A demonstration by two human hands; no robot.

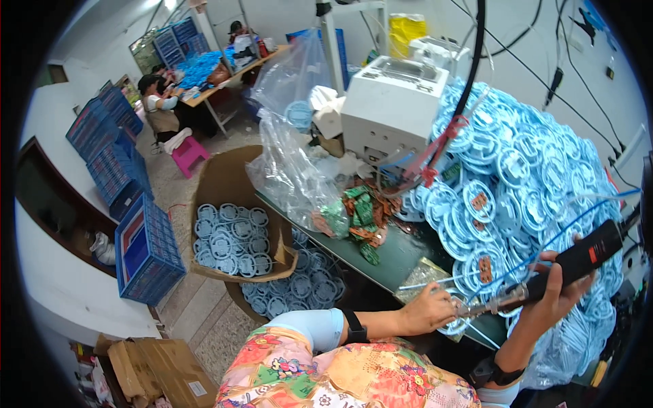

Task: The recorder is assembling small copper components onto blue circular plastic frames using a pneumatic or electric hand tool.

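A black electric screwdriver (583, 257) is gripped in my right hand (559, 285), its metal nose slanting down to the left. At the tip of that nose, the closed fingers of my left hand (430, 311) hold a light blue round plastic part (450, 328) at the bench edge; the fingers and the tool partly hide it. Just beyond my hands rises a large heap of similar light blue round parts (524, 170). A few of them carry a small copper-coloured board (485, 269). Loose green and copper-coloured boards (364, 212) lie on the dark green bench top (388, 262).
A white boxy machine (391, 102) stands on the bench beside a clear plastic bag (292, 149). Left of the bench, a cardboard box (214, 178) holds more round parts. Blue crates (146, 248) line the left wall. People sit at a far table (204, 95) near a pink stool (189, 156).
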